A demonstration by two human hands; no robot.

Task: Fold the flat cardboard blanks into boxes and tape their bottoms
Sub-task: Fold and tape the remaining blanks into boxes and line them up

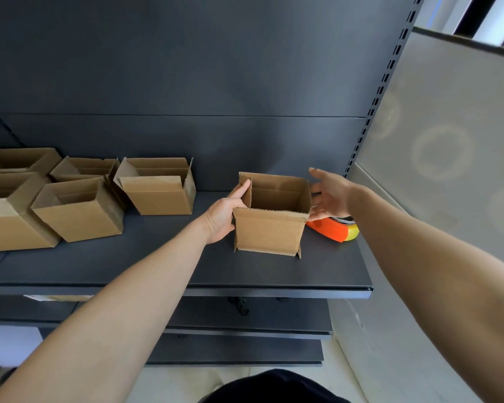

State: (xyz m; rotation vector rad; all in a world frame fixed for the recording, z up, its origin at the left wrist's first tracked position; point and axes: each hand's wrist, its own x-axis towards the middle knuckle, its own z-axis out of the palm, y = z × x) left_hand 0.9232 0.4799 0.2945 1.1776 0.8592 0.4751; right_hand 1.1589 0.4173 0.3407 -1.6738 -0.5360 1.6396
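Observation:
An upright cardboard box (269,232) with its top flaps open stands on the dark shelf (186,266). My left hand (226,212) lies flat against the box's left side, thumb along the left flap. My right hand (330,196) is spread with straight fingers beside the box's right wall, close to it; I cannot tell whether it touches. An orange and yellow tape dispenser (333,229) lies on the shelf just right of the box, under my right hand.
Several folded open-topped cardboard boxes (157,196) stand in a group at the left of the shelf. A slotted upright (378,91) and a pale panel (448,126) bound the shelf on the right. Lower shelves (245,330) sit beneath.

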